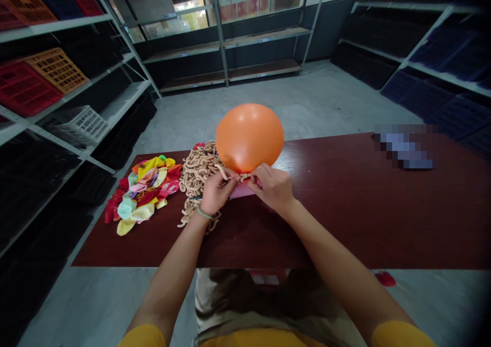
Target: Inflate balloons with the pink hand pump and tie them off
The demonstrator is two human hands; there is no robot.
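Observation:
An inflated orange balloon (249,138) rises above my two hands at the middle of a dark red wooden table (345,219). My left hand (218,192) pinches a tan beaded strand (222,171) close to the balloon's base. My right hand (270,187) grips the balloon's gathered neck (245,177), though the fingers hide most of it. A pink flat piece (241,190) lies under my hands. Left of them is a heap of the tan strand (197,178), and beyond it lies a pile of limp multicoloured balloons (143,196).
Shelves with red, orange, white and dark crates (57,70) line the left side, and dark-blue crates (441,65) fill the right. A pixelated blurred object (406,147) sits on the table's far right. A red item (384,279) lies on the concrete floor (314,99).

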